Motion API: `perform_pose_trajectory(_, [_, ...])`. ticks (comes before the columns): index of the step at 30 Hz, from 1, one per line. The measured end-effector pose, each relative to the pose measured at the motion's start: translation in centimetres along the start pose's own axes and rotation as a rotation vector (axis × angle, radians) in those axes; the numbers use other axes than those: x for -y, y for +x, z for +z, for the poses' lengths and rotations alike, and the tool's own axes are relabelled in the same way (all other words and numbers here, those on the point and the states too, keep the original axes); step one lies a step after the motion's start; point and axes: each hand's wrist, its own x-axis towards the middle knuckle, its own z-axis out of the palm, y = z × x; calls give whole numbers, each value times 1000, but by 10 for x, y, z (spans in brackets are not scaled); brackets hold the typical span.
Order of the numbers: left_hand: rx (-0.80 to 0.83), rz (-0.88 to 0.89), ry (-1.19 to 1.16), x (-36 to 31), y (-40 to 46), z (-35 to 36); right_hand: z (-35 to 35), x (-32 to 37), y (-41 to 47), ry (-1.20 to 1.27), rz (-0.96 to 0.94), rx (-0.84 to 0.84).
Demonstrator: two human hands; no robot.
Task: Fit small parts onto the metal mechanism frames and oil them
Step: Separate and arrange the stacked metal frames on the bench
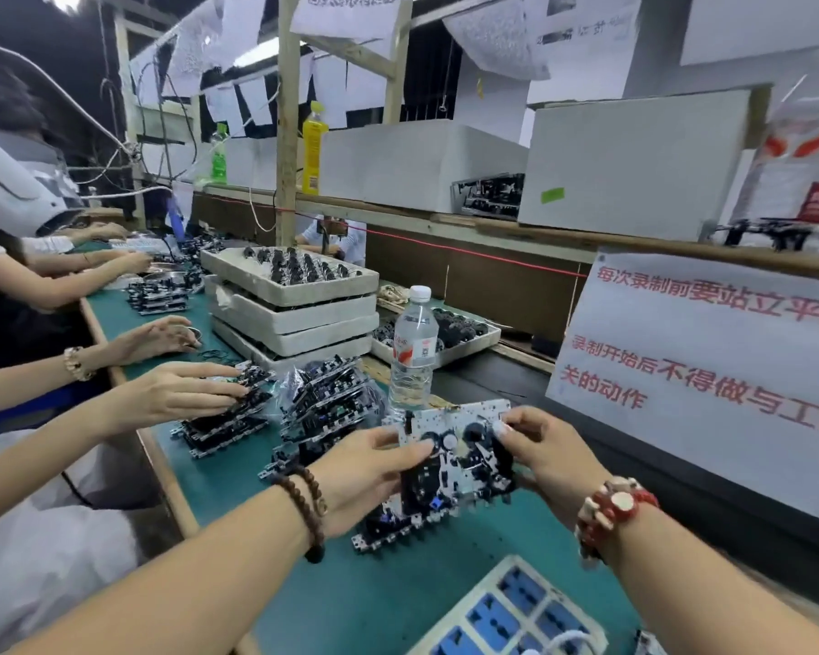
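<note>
I hold a metal mechanism frame (455, 446) up above the green bench; it is silvery with black wheels and plastic parts on it. My left hand (365, 475) grips its left edge, thumb on top. My right hand (544, 456) grips its right side, with the thumb and forefinger pinching near a black part at the upper right. Another frame (398, 527) lies flat on the bench just under the held one. A pile of several more frames (327, 404) stands behind my left hand.
A water bottle (413, 347) stands just beyond the held frame. Stacked foam trays (294, 304) of small black parts sit further back. A neighbour's hands (176, 394) work on a frame stack (228, 418) at left. A blue-and-white tray (511, 612) lies near me; a white sign (700, 361) stands right.
</note>
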Motion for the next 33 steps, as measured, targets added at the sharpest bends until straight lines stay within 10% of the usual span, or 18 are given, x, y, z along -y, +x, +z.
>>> perform_pose_trajectory(12, [-174,308,401,-25,-26,60,-42,31,-28,-198,-15,-186])
perform_pose_trajectory(18, [-452,783,1045,-24,-41,88,-53,41,-63,434,315,-14])
perform_pose_trajectory(24, [-163,1350,1541,13,-69,115,-72,25,-103,521,325,-145])
perform_pose_trajectory(33, [196,1486,1704,42,-71,144,-121,-6,-168,572,324,-249])
